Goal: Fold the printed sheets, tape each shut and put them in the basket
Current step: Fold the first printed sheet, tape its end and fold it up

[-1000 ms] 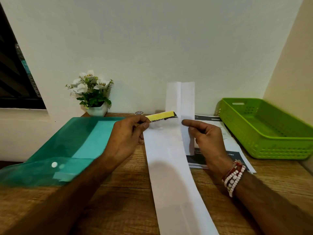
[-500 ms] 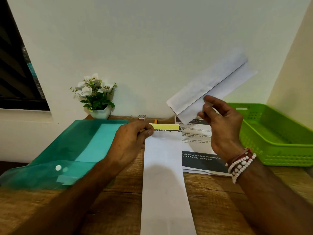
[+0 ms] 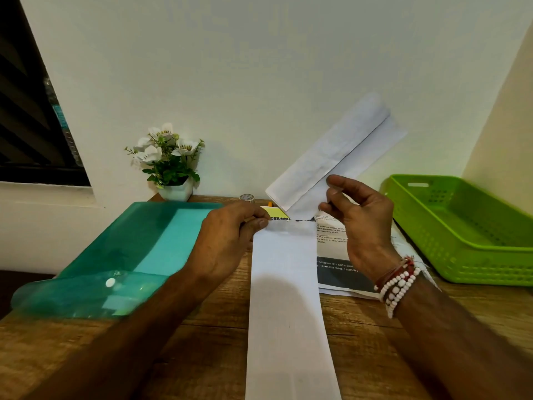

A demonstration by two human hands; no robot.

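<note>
Left hand [image 3: 227, 243]: your thumb and forefinger are closed in a pinch on the far left corner of the long folded sheet [image 3: 285, 298].
Long folded sheet: lies flat on the wooden table [image 3: 202, 356], running from the near edge to the far middle.
Yellow strip [image 3: 274, 212]: sits at the far end of that sheet, just beyond your left fingertips.
Right hand [image 3: 363, 223]: fingers are curled, pinching the near end of a second folded sheet [image 3: 337, 157].
Second folded sheet: held off the table, tilted up and to the right against the wall.
Printed sheets [image 3: 334, 272]: flat on the table below your right hand, partly under the long folded sheet.
Basket [image 3: 476, 267]: green, far right, just beside the printed sheets.
Tape roll [image 3: 247, 197]: far middle, near the wall.
Green folder [image 3: 129, 243]: left side of the table.
Potted plant [image 3: 170, 166]: far left, behind the folder.
</note>
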